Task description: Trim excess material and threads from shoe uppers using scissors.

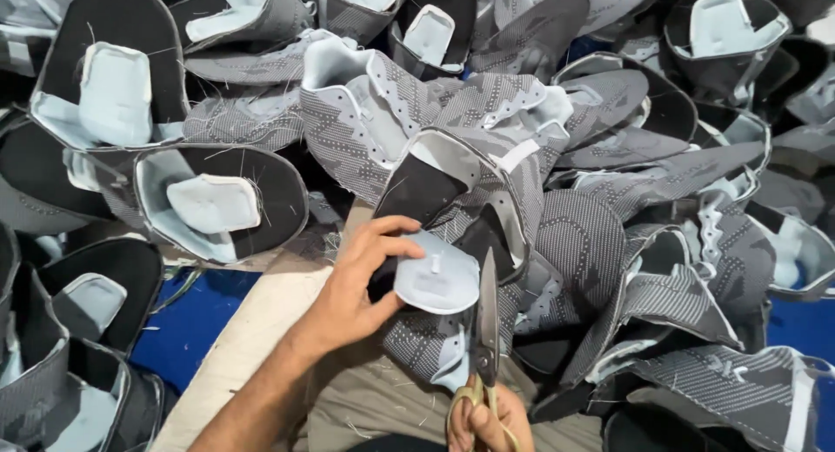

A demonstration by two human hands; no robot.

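The left hand (352, 287) pinches the pale blue padded tongue (437, 281) of a grey patterned knit shoe upper (452, 234), thumb beneath, fingers over its top edge. Just right of that grip, the right hand (485, 421) is closed around brass-handled scissors (485, 330) (blades upright, beside the tongue). Similar grey uppers (217, 200) are heaped all around.

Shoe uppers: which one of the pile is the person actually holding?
The grey patterned upper at centre: the left hand grips its pale blue tongue, with scissors in the right hand beside it. The others lie untouched.
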